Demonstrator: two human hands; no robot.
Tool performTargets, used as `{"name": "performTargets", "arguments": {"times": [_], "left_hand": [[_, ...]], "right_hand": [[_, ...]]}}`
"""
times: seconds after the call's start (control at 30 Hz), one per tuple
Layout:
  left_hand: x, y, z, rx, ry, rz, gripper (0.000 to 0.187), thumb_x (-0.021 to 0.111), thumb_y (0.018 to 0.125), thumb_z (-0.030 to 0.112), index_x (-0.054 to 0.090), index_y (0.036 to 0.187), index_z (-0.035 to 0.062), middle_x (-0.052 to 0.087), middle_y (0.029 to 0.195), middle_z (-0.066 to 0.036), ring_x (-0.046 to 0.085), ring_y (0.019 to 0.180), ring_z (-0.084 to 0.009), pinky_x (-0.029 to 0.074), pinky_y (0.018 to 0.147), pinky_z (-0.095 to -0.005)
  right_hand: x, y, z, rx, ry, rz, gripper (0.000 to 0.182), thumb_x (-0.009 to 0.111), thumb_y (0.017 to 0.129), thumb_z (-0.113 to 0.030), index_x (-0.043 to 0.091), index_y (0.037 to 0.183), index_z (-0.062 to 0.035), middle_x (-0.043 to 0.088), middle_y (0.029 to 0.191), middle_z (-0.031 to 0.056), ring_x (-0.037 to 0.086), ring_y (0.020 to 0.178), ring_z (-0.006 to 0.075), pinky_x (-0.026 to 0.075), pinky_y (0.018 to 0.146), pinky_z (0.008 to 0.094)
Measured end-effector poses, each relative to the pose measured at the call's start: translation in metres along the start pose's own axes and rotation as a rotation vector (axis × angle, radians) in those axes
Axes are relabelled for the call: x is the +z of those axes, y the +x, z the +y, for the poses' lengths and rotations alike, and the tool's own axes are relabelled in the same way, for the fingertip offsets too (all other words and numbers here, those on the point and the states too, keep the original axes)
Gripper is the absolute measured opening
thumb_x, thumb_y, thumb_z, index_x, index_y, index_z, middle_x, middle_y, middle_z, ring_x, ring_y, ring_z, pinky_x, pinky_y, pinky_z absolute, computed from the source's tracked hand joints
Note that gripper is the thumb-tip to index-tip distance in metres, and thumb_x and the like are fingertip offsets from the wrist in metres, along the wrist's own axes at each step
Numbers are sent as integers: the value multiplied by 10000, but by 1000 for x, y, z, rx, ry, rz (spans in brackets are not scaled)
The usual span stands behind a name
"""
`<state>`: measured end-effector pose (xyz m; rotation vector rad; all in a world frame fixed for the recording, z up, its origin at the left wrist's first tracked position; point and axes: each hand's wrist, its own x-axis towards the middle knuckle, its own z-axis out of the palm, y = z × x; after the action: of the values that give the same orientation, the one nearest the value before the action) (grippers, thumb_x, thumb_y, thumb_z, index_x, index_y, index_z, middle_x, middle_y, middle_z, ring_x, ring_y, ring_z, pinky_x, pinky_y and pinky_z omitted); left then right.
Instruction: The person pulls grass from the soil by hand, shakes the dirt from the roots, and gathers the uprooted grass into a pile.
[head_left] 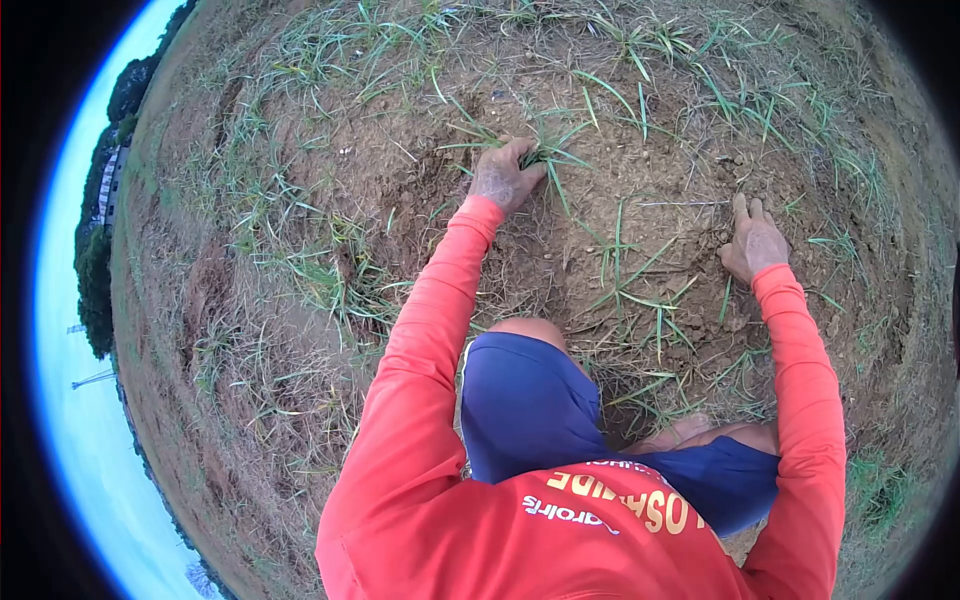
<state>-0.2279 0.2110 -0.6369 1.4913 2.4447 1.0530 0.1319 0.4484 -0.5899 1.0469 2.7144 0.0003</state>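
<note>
At upper centre, the left hand (507,178) has its fingers closed around a grass tuft (544,153), whose blades could tear if pulled unevenly; at right, the right hand (756,243) lies beside a thin rod (685,204), its grip indeterminable

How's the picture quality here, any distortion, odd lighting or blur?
Head view: strong fisheye bend, horizon curving down the left side, black border around it; blue-tinged sky at the left edge; soft, even light, no hard shadows on the soil; left hand fairly clear, right hand too small to show its grip well.
</note>
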Motion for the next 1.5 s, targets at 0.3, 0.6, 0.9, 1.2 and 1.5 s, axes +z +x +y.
{"name": "performTargets", "arguments": {"times": [0.3, 0.6, 0.9, 1.2, 1.5], "left_hand": [[1, -10, 8, -7, 25, 128, 223, 767, 868, 250, 740, 986, 62, 687, 878, -159, 685, 841, -377, 526, 759, -448], [7, -22, 40, -233, -148, 115, 221, 772, 868, 232, 728, 996, 56, 707, 894, -159, 702, 864, -372, 538, 768, -424], [15, -12, 39, -48, -67, 132, 159, 760, 849, 202, 718, 903, 58, 659, 791, -174, 656, 738, -385, 508, 666, -432], [-25, -7, 60, -146, -257, 286, 170, 791, 899, 203, 759, 930, 39, 637, 648, -75, 565, 575, -115, 455, 569, -333], [-74, 28, -16, -401, -197, -133, 199, 771, 946, 271, 754, 947, 72, 702, 753, 16, 567, 569, -38, 403, 501, -195]], "right_hand": [[-7, -1, -1, 1, 27, -24, 867, 751, 747, -172, 356, 1496, 14, 518, 1300, 255, 577, 1207, 425, 529, 995, 460], [-10, -5, -2, 39, 47, -24, 856, 734, 749, -162, 358, 1501, 1, 516, 1337, 250, 569, 1229, 437, 511, 1027, 459], [-8, -6, -2, 48, 60, -38, 845, 727, 754, -170, 367, 1501, -6, 521, 1335, 250, 569, 1244, 430, 513, 1032, 459], [-24, -9, 22, 28, 208, -182, 859, 710, 813, -248, 350, 1570, -61, 346, 1594, 294, 417, 1444, 416, 381, 1188, 428], [-35, -3, 15, 33, 226, -264, 838, 715, 839, -265, 357, 1562, -40, 318, 1600, 314, 402, 1449, 431, 358, 1202, 433]]}}
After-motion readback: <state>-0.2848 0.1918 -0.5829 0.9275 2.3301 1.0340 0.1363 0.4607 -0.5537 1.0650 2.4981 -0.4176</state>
